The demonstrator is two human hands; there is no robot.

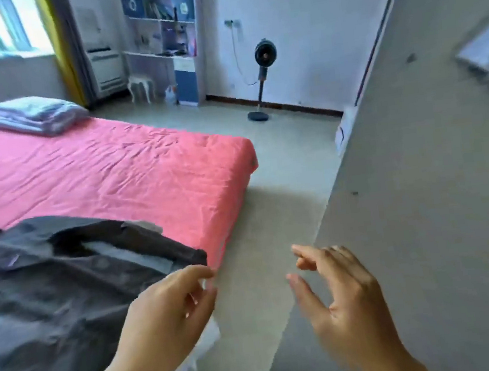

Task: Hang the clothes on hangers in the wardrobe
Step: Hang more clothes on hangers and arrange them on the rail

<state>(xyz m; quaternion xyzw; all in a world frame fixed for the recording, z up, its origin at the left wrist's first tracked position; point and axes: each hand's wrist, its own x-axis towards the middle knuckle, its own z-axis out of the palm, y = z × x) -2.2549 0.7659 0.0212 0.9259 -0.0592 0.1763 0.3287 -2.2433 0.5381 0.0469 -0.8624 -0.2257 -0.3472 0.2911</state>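
Observation:
A dark grey garment (pixel 52 298) with a collar lies spread on the near corner of the pink bed (pixel 114 172). My left hand (pixel 172 309) hovers at the garment's right edge, fingers loosely curled, holding nothing. My right hand (pixel 338 299) is in the air over the floor, fingers relaxed and spread, just left of the grey wardrobe door (pixel 421 195). No hanger is in view. The inside of the wardrobe is hidden.
A folded quilt (pixel 34 116) lies at the bed's far end. A standing fan (pixel 264 76) is by the back wall, with a shelf unit (pixel 165 38) and a stool (pixel 140 87) to its left. Grey floor (pixel 280 166) runs between bed and wardrobe.

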